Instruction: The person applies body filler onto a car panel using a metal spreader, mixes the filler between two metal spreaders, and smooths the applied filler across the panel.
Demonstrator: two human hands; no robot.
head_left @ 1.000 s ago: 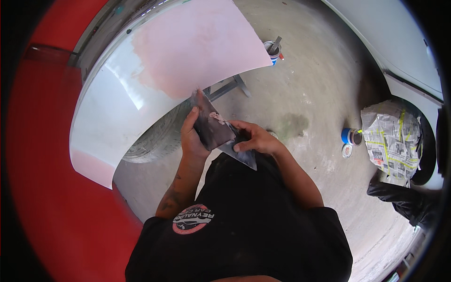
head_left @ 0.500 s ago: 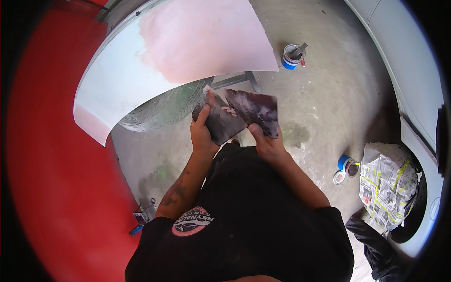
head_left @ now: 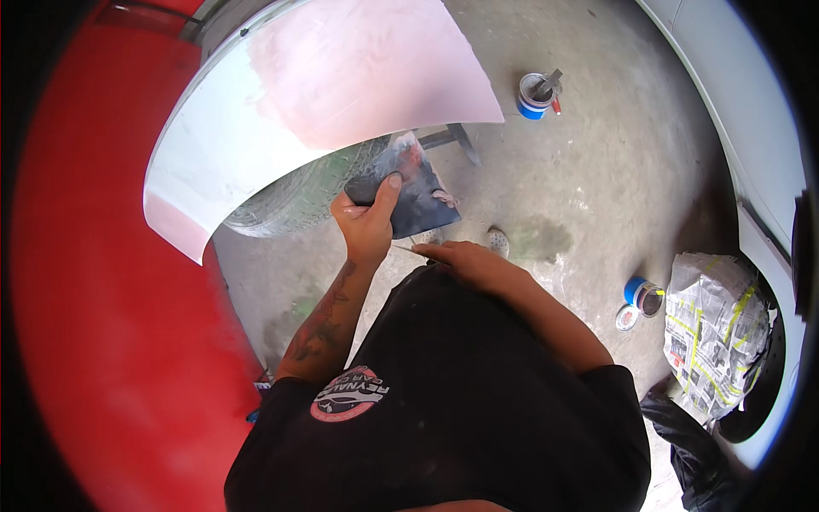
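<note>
My left hand (head_left: pixel 368 220) grips a dark flat putty board (head_left: pixel 420 200), thumb on top. Pale and reddish smears cover the board, with a small pink lump of putty near its right corner. My right hand (head_left: pixel 478 263) is closed just below it, close to my shirt. From its fingers sticks the thin edge of a putty spreader (head_left: pixel 404 248), turned nearly edge-on; most of it is hidden. Beyond both hands curves a white car fender (head_left: pixel 213 119), with a broad pink filled area and a smaller pink patch at its lower left end.
A tyre (head_left: pixel 290 200) and a dark stand leg (head_left: pixel 465 145) show beneath the fender. On the floor are a blue-and-white can (head_left: pixel 533 102) holding a scraper and another can (head_left: pixel 641 294) beside its lid. Newspaper covering (head_left: pixel 717 324) wraps something by the white car body (head_left: pixel 734 85); a red surface (head_left: pixel 111 299) lies left.
The right-hand spreader has come off the board, dropped toward my body and turned edge-on. My left hand has tilted the board and changed its grip.
</note>
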